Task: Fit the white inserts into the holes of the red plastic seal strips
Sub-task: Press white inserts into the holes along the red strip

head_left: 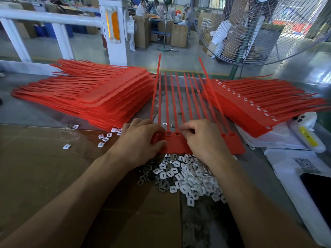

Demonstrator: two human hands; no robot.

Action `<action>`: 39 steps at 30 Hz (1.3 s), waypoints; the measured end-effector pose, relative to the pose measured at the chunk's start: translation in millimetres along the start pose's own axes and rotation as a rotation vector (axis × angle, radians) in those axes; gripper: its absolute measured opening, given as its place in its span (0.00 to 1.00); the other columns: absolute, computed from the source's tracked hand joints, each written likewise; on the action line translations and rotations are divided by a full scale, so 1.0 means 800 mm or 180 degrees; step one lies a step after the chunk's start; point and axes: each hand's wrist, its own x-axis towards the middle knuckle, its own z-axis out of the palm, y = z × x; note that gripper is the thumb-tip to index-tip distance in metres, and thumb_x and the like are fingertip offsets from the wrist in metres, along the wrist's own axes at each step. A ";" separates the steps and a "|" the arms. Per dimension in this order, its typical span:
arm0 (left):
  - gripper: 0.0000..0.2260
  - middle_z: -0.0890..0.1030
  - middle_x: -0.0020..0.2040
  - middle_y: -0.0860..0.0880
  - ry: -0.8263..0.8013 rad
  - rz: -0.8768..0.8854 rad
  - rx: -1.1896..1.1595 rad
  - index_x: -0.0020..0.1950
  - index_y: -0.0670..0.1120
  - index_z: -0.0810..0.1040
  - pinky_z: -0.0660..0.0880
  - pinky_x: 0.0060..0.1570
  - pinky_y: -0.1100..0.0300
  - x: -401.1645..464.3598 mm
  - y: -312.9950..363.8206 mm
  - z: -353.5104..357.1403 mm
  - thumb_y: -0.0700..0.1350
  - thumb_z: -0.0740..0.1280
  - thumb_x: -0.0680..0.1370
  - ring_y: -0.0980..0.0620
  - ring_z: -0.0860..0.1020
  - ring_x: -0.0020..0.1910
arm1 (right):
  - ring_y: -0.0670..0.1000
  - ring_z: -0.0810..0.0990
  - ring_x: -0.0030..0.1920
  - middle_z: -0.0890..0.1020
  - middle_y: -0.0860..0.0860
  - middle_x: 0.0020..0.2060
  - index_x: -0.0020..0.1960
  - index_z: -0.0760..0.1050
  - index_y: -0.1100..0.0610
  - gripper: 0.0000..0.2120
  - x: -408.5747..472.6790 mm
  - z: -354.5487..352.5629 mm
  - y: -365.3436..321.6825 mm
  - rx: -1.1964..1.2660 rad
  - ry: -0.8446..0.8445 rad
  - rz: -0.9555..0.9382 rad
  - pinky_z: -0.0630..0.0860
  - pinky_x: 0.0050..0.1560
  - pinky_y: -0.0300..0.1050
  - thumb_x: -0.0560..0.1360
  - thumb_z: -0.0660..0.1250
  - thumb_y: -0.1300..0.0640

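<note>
A red sheet of joined seal strips [176, 145] lies in front of me, its thin tails pointing away. White inserts sit in the few holes visible between my hands [168, 134]. My left hand [141, 138] rests over the sheet's left end, fingers curled on it. My right hand [202, 138] lies over the sheet's middle and right part with fingertips bent down at the row of holes; whether it pinches an insert is hidden. A heap of loose white inserts [186, 174] lies just below the sheet.
A tall stack of red strip sheets [93, 93] stands at the left, another with inserts fitted [259, 106] at the right. Stray inserts [104, 138] dot the cardboard. White bags [290, 169] and a white bottle [308, 131] sit at the right. A big fan [259, 29] stands behind.
</note>
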 end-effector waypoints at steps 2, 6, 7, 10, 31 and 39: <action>0.21 0.73 0.68 0.58 -0.0053 -0.0013 0.0002 0.70 0.60 0.73 0.57 0.66 0.54 0.000 -0.001 0.000 0.63 0.65 0.78 0.53 0.64 0.70 | 0.44 0.82 0.59 0.85 0.47 0.59 0.61 0.85 0.52 0.11 -0.002 -0.001 0.000 0.0002 -0.0036 -0.0043 0.65 0.44 0.20 0.83 0.67 0.59; 0.24 0.72 0.69 0.58 -0.0151 -0.0019 -0.0043 0.71 0.60 0.72 0.54 0.64 0.57 0.001 -0.002 -0.002 0.66 0.66 0.76 0.54 0.62 0.71 | 0.44 0.83 0.54 0.85 0.48 0.59 0.61 0.85 0.52 0.12 -0.003 -0.001 -0.001 -0.0126 -0.0182 -0.0119 0.69 0.43 0.23 0.83 0.65 0.60; 0.25 0.71 0.69 0.58 -0.0183 -0.0021 -0.0059 0.71 0.60 0.72 0.53 0.63 0.57 0.001 -0.002 -0.002 0.66 0.66 0.76 0.54 0.62 0.71 | 0.44 0.82 0.55 0.85 0.48 0.60 0.61 0.85 0.52 0.12 -0.003 -0.002 -0.001 -0.0181 -0.0185 -0.0163 0.67 0.43 0.22 0.83 0.65 0.61; 0.28 0.71 0.70 0.58 -0.0265 -0.0027 -0.0068 0.72 0.60 0.71 0.54 0.65 0.56 0.001 -0.003 -0.004 0.68 0.67 0.74 0.54 0.61 0.72 | 0.40 0.78 0.45 0.85 0.49 0.57 0.60 0.85 0.53 0.12 -0.004 -0.002 -0.003 -0.0376 -0.0174 -0.0300 0.65 0.38 0.22 0.83 0.65 0.61; 0.21 0.73 0.67 0.59 -0.0281 -0.0061 -0.0219 0.71 0.60 0.73 0.57 0.71 0.48 0.002 -0.010 -0.006 0.57 0.69 0.78 0.54 0.63 0.71 | 0.47 0.78 0.45 0.78 0.46 0.46 0.55 0.86 0.48 0.10 -0.015 -0.008 -0.010 -0.0991 -0.0294 -0.0590 0.76 0.43 0.44 0.83 0.65 0.53; 0.17 0.75 0.66 0.58 -0.0188 -0.0059 -0.0203 0.69 0.59 0.75 0.62 0.70 0.47 0.002 -0.012 -0.003 0.47 0.66 0.81 0.52 0.66 0.69 | 0.40 0.79 0.47 0.80 0.40 0.47 0.54 0.86 0.44 0.06 -0.028 -0.003 -0.021 -0.0302 -0.0930 -0.0946 0.77 0.52 0.41 0.78 0.73 0.51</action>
